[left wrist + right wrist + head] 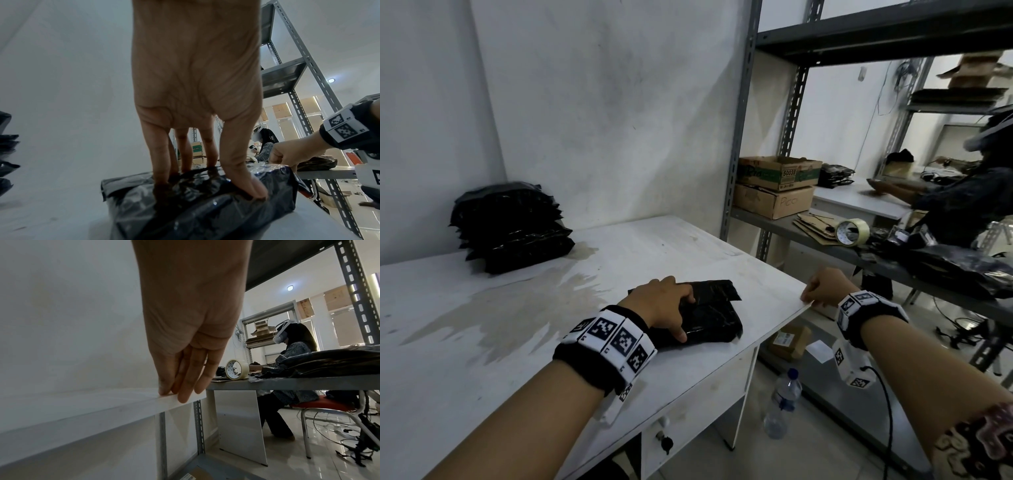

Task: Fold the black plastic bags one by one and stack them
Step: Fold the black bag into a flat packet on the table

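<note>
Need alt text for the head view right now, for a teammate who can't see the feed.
The left hand presses a folded black plastic bag flat on the white table, while the right hand rests on the table's right edge. A stack of folded black bags sits at the far left by the wall; a metal shelf with cardboard boxes and a tape roll stands to the right.

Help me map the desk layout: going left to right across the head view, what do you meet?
Stack of folded black bags → left hand pressing black bag → right hand at table edge → tape roll.
</note>
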`<act>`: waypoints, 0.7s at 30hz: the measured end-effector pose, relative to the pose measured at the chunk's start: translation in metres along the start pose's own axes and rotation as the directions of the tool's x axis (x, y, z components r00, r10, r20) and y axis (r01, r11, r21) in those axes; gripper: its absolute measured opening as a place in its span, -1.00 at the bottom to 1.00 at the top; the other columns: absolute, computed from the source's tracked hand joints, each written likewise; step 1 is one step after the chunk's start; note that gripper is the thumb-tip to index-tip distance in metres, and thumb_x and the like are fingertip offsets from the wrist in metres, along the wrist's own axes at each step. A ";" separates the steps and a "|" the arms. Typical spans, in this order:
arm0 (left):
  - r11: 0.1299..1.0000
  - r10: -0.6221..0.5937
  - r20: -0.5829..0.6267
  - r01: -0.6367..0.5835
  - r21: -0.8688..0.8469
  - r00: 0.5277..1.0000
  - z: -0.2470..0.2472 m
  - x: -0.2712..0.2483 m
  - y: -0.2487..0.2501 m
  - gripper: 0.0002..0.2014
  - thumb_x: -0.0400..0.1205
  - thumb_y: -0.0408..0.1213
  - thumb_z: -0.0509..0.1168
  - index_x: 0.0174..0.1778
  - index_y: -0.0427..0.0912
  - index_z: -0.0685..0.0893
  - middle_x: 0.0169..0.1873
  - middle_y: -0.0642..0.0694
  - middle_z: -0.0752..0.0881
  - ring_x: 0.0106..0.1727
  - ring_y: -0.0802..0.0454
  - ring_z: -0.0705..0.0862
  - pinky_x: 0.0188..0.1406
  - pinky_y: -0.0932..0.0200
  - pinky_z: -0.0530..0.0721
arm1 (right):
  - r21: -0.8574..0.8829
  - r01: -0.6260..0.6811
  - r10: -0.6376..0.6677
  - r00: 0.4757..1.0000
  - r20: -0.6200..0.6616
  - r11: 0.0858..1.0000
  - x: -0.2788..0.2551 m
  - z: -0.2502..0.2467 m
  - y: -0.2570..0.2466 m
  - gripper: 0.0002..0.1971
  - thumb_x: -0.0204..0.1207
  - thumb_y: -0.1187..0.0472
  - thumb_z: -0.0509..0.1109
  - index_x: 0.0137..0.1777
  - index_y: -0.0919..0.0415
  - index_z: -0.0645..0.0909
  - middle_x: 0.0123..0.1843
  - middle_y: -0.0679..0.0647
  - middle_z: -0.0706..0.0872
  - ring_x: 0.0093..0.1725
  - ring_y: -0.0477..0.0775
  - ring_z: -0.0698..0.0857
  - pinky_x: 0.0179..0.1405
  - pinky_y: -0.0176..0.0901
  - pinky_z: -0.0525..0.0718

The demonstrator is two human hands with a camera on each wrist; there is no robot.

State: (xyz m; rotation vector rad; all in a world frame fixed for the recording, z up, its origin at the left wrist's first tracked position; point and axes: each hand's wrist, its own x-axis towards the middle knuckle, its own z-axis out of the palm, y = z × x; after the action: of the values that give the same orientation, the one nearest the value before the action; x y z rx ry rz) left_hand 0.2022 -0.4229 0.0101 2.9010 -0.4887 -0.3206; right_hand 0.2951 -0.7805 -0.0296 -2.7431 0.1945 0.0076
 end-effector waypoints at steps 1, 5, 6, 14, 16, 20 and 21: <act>1.000 0.000 -0.001 0.000 0.000 1.000 0.000 0.000 0.000 -0.30 0.39 -0.09 0.56 0.44 0.11 0.43 0.29 -0.05 0.44 0.35 -0.09 0.42 0.35 -0.11 0.48 | -0.013 -0.003 0.003 1.000 -0.003 1.000 0.000 0.001 0.000 -0.91 0.50 0.32 0.51 -0.11 0.35 0.80 -0.36 0.00 0.73 -0.40 -0.13 0.68 -0.55 -0.52 0.55; 1.000 0.001 0.002 -0.001 0.003 1.000 0.000 0.000 0.000 -0.30 0.39 -0.09 0.56 0.44 0.11 0.43 0.28 -0.05 0.44 0.35 -0.09 0.42 0.34 -0.11 0.48 | -0.150 0.005 -0.006 1.000 -0.011 0.989 -0.001 0.009 0.002 -0.79 0.59 0.22 0.39 0.03 0.36 0.76 -0.11 0.20 0.74 -0.17 0.04 0.64 -0.16 -0.26 0.51; 1.000 0.001 0.001 -0.001 0.003 1.000 0.000 0.000 0.000 -0.30 0.39 -0.09 0.56 0.44 0.11 0.43 0.29 -0.05 0.44 0.35 -0.09 0.42 0.34 -0.10 0.48 | -0.168 0.010 -0.012 1.000 -0.012 0.986 -0.003 0.011 0.003 -0.78 0.61 0.21 0.35 0.04 0.37 0.75 -0.09 0.20 0.72 -0.13 0.05 0.61 -0.12 -0.25 0.47; 1.000 -0.001 0.000 0.001 0.001 1.000 0.000 0.000 0.000 -0.30 0.39 -0.09 0.56 0.43 0.11 0.43 0.28 -0.05 0.45 0.34 -0.09 0.43 0.34 -0.11 0.48 | -0.088 0.034 -0.032 0.999 0.024 0.996 -0.004 0.002 0.004 -0.88 0.58 0.25 0.42 -0.17 0.21 0.73 -0.12 0.08 0.70 -0.03 0.06 0.67 -0.06 -0.27 0.49; 1.000 -0.003 0.004 0.003 0.000 1.000 0.000 0.000 0.001 -0.31 0.39 -0.09 0.56 0.43 0.11 0.43 0.29 -0.05 0.44 0.34 -0.08 0.42 0.34 -0.12 0.48 | -0.056 0.030 -0.028 0.999 0.026 0.998 -0.005 -0.002 0.006 -0.72 0.58 0.25 0.43 -0.38 0.03 0.62 -0.25 -0.02 0.69 -0.18 -0.03 0.66 -0.19 -0.35 0.53; 1.000 -0.001 0.009 0.001 0.013 1.000 -0.001 0.000 0.001 -0.31 0.40 -0.09 0.55 0.44 0.10 0.42 0.30 -0.06 0.44 0.35 -0.09 0.42 0.35 -0.10 0.49 | -0.029 -0.039 0.039 0.999 -0.003 0.999 0.000 0.006 0.009 -0.84 0.56 0.15 0.47 -0.22 0.19 0.70 -0.36 -0.02 0.66 -0.37 -0.12 0.62 -0.45 -0.43 0.48; 1.000 0.000 0.008 0.000 0.011 1.000 -0.001 0.000 0.001 -0.31 0.41 -0.09 0.55 0.44 0.10 0.42 0.30 -0.06 0.44 0.35 -0.09 0.42 0.34 -0.09 0.49 | -0.036 -0.046 0.046 0.999 0.001 0.998 0.001 0.008 0.009 -0.83 0.56 0.16 0.47 -0.12 0.28 0.75 -0.33 0.02 0.69 -0.35 -0.09 0.64 -0.43 -0.43 0.49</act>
State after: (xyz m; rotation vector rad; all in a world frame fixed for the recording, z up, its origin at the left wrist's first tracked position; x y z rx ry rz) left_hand 0.2021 -0.4235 0.0108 2.9115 -0.4933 -0.3303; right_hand 0.2954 -0.7856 -0.0409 -2.7739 0.2598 0.0262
